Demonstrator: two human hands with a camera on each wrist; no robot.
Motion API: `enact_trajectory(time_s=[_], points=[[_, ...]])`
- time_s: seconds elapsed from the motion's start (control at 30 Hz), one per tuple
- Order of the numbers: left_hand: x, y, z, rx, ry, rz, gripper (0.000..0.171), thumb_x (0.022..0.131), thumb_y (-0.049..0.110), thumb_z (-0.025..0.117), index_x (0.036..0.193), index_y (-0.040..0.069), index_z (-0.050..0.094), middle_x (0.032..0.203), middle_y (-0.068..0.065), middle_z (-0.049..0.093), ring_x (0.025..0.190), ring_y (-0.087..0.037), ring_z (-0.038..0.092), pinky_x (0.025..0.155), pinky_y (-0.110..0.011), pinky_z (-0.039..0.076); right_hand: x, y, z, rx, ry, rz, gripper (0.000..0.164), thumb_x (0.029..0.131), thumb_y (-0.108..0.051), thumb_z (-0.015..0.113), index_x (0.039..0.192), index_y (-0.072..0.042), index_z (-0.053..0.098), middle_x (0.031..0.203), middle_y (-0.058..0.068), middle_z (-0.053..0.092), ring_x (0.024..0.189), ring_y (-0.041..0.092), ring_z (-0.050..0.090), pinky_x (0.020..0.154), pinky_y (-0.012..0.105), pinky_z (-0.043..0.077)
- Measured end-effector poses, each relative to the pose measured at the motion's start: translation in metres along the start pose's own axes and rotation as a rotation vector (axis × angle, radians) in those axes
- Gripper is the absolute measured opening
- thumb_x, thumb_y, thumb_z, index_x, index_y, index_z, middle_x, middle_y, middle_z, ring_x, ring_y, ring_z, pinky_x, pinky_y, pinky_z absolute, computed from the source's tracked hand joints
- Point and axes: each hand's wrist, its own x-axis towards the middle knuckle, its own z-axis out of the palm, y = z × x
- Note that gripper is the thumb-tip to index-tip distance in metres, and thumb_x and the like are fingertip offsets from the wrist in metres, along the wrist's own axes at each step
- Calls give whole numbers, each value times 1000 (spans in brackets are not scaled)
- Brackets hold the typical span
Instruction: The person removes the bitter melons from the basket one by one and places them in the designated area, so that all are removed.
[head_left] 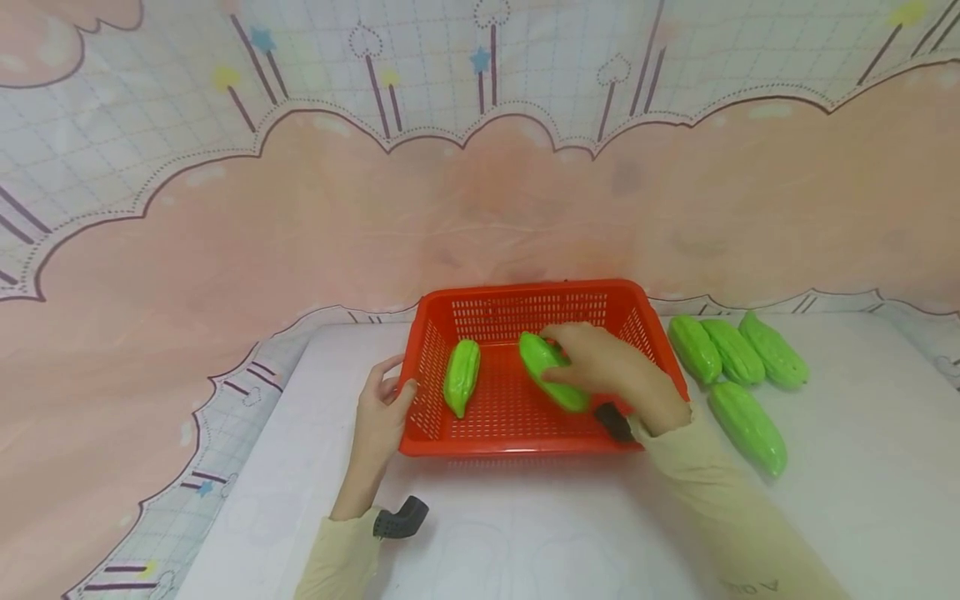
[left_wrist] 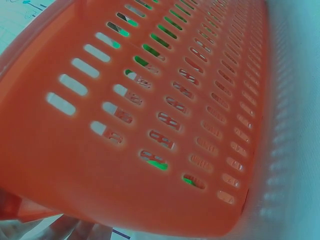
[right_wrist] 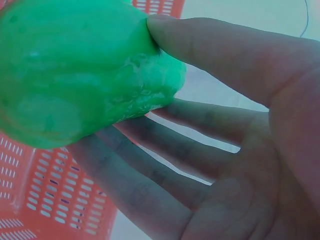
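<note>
A red plastic basket (head_left: 525, 450) with slotted walls stands on the white table. My left hand (head_left: 384, 412) grips its left rim, thumb and fingers at the edge; in the left wrist view the basket wall (left_wrist: 125, 190) hides most of that hand. Inside the basket, to the left, lies a glossy green ridged gourd (head_left: 461, 377). My right hand (head_left: 596, 358) holds a second green gourd (head_left: 551, 375) over the basket's right half. In the right wrist view the thumb lies on one side of this gourd (right_wrist: 85, 75) and the fingers on the other.
Right of the basket, several more green gourds (head_left: 750, 429) lie on the white table (head_left: 525, 533), three of them close together toward the back. Behind the table hangs a printed peach and white cloth (head_left: 480, 208). Each wrist carries a black device (head_left: 401, 518).
</note>
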Motion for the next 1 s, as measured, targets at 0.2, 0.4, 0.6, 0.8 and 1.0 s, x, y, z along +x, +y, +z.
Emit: enact_trajectory(time_s=[0.2, 0.4, 0.6, 0.8, 1.0], points=[[-1, 1, -1, 4, -3, 5, 45, 101, 12, 53, 145, 11, 44, 123, -25, 64, 107, -35, 66, 89, -45, 58, -8, 5, -4, -5, 28, -13, 48, 87, -22, 75, 128, -2, 60, 106, 7, 65, 95, 23, 59, 85, 39, 52], [0, 1, -1, 1, -4, -3, 45, 101, 13, 54, 145, 12, 44, 124, -24, 64, 108, -36, 66, 91, -45, 57, -16, 12, -8, -11, 51, -27, 48, 87, -21, 76, 127, -1, 60, 107, 8, 66, 97, 24, 61, 86, 41, 53], [-1, 2, 0, 2, -2, -6, 46, 101, 14, 54, 145, 12, 44, 124, -24, 63, 109, -36, 66, 91, -46, 57, -27, 19, -15, -11, 87, -40, 51, 87, -20, 76, 131, 1, 58, 115, 10, 67, 102, 28, 63, 90, 44, 53], [-1, 2, 0, -3, 2, -3, 46, 100, 13, 54, 145, 12, 44, 124, -25, 64, 108, -36, 66, 90, -46, 57, -35, 24, -21, 11, 115, -38, 50, 86, -19, 77, 129, 0, 59, 112, 9, 68, 100, 26, 64, 87, 44, 55], [-2, 1, 0, -16, -1, 6, 46, 101, 13, 54, 145, 12, 44, 123, -25, 64, 107, -35, 66, 90, -45, 58, -41, 26, -26, 46, 117, -37, 53, 86, -17, 77, 131, 2, 57, 111, 9, 67, 99, 25, 64, 84, 42, 57]])
